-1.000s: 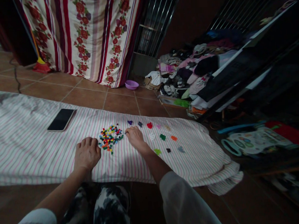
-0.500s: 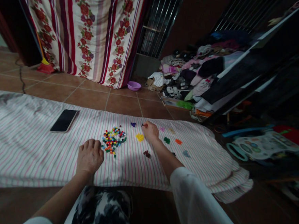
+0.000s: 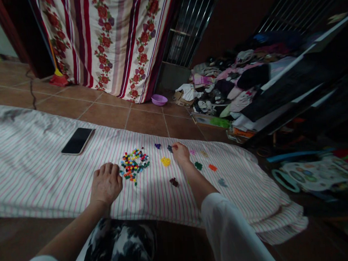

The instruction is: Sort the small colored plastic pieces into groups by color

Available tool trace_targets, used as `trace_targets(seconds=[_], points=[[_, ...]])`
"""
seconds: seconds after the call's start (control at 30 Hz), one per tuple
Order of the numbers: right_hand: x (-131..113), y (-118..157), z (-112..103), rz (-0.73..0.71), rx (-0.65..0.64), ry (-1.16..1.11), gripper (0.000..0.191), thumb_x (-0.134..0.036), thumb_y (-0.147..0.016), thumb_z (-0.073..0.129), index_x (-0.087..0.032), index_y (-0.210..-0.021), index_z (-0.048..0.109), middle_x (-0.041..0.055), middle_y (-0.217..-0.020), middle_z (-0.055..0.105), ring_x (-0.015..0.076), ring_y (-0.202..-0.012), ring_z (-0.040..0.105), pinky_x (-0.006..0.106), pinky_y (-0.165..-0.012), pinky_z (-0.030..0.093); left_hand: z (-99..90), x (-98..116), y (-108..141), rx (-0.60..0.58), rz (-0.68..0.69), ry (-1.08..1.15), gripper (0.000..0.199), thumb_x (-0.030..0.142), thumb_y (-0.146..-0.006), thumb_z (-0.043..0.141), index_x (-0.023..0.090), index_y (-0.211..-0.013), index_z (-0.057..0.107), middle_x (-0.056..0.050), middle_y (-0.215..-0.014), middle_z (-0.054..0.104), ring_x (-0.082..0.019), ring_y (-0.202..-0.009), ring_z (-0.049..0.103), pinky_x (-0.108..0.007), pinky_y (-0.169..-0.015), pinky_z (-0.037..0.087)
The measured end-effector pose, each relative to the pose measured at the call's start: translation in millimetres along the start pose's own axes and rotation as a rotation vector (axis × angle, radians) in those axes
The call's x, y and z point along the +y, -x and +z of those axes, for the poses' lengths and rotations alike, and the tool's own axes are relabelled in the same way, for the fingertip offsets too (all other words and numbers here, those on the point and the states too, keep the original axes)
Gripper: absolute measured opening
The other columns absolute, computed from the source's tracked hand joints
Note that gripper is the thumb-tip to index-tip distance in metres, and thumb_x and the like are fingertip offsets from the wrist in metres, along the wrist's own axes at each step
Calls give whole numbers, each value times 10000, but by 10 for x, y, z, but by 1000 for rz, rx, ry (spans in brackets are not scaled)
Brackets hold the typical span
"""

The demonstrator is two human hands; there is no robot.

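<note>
A mixed pile of small coloured pieces (image 3: 134,164) lies on the striped cloth (image 3: 155,199). My left hand (image 3: 107,183) rests palm down just left of it, fingers spread a little, holding nothing. To the right of the pile, my right hand (image 3: 181,152) has its fingertips pinched beside a small dark grey-blue cluster (image 3: 169,148); what is between them is too small to name. Near that hand are purple (image 3: 157,146), yellow (image 3: 166,161), dark brown (image 3: 174,182), green (image 3: 198,165) and orange (image 3: 212,167) clusters.
A phone (image 3: 78,141) lies on the cloth at the left. Beyond the cloth's far edge, a purple bowl (image 3: 159,100) stands on the tiled floor. Heaped clothes (image 3: 218,83) fill the back right, and a red broom (image 3: 58,79) is by the curtain (image 3: 108,39).
My right hand has drawn back slightly from the dark grey-blue cluster, which now shows more. My left hand stays on the cloth. The whole view has shifted a little.
</note>
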State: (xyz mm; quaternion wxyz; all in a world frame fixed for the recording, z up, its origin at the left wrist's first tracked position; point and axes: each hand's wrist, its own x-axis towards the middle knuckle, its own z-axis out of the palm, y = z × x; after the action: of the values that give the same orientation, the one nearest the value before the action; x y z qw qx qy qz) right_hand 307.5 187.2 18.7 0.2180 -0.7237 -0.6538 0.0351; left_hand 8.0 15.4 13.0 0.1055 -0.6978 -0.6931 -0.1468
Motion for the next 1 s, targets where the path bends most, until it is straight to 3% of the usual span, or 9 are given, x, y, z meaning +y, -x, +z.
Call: trace_targets(seconds=[0.2,0.37,0.6,0.7,1.0], points=[[8,53,-62,-31,33,-78,197,-166,-826,516,-192,-906,694,43,-886,718,165,-824,642,249,-732,442,2,7,-8,-4,-7,7,225,258,-874,401,189,-994,578,-93,-1001,591,-265,-980,516,-398,-805,342],[-155,160,-134,-131,35,-111,225,-148,-800,504,-197,-898,701,41,-874,715,170,-818,629,263,-764,437,16,-11,0,2,-6,24,237,267,-874,402,187,-1006,581,-98,-1007,592,-267,-985,512,-397,-804,340],[-533,624,-98,-384,-137,-217,187,-169,-810,527,-228,-872,694,2,-840,683,152,-823,605,248,-785,427,27,-19,3,11,-10,23,239,272,-870,404,187,-999,586,-101,-1004,592,-271,-976,510,-400,-799,337],[-655,840,-18,-359,-153,-242,198,-173,-831,517,-222,-916,689,20,-899,667,146,-831,598,244,-792,430,21,-14,-1,10,-10,26,237,270,-869,403,187,-993,587,-102,-1009,591,-272,-979,510,-400,-802,339],[-858,1256,356,-218,-6,-210,329,-76,-824,465,-213,-1043,668,64,-1035,631,191,-998,561,292,-917,412,-2,-11,6,-5,-10,20,243,274,-871,396,192,-995,588,-101,-1005,592,-268,-977,511,-397,-807,343]])
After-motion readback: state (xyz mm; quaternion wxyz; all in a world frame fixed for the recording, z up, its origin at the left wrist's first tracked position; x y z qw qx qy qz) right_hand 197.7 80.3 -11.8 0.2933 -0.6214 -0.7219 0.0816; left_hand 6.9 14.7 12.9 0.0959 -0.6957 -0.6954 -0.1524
